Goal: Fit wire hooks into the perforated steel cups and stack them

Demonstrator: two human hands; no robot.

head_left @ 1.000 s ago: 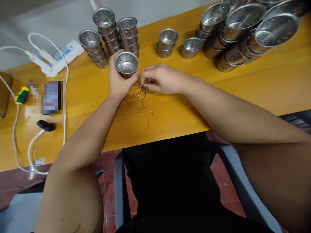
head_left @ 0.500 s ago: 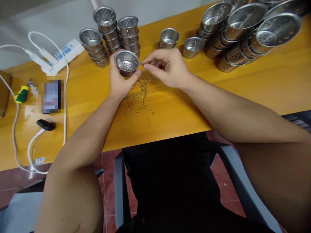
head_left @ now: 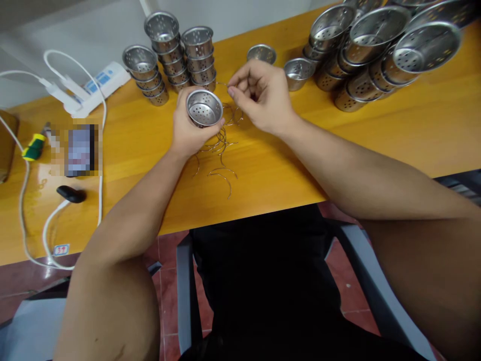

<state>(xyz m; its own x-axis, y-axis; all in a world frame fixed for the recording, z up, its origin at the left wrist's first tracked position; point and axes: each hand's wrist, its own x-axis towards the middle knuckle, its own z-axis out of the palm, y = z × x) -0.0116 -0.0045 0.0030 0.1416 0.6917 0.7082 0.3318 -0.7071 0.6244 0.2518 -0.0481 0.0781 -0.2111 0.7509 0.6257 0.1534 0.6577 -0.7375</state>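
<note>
My left hand point(head_left: 188, 125) is wrapped round a perforated metal strainer cup point(head_left: 205, 108), its open mouth tilted up toward me. To its right, my right hand point(head_left: 263, 95) is closed in a pinch on a thin metal wire point(head_left: 221, 83), whose end sticks out to the left of the fingertips. The wire is apart from the cup's rim. Below both hands lies a loose heap of curved wires point(head_left: 218, 145), partly hidden by my left hand. A single strainer cup point(head_left: 262, 52) stands behind my right hand, which covers its lower part.
Stacks of perforated cups stand at the back left point(head_left: 161, 30) and back right point(head_left: 370, 30). One more low cup point(head_left: 298, 74) sits between. On the left are a white power strip point(head_left: 108, 80), cables, a phone point(head_left: 79, 150), a green-yellow screwdriver handle point(head_left: 34, 147) and a black plug-like object point(head_left: 70, 193).
My left hand has brought the cup slightly toward me and to the right, tipping its mouth more upward. My right hand has shifted a little right, away from the cup, and the wire now shows.
</note>
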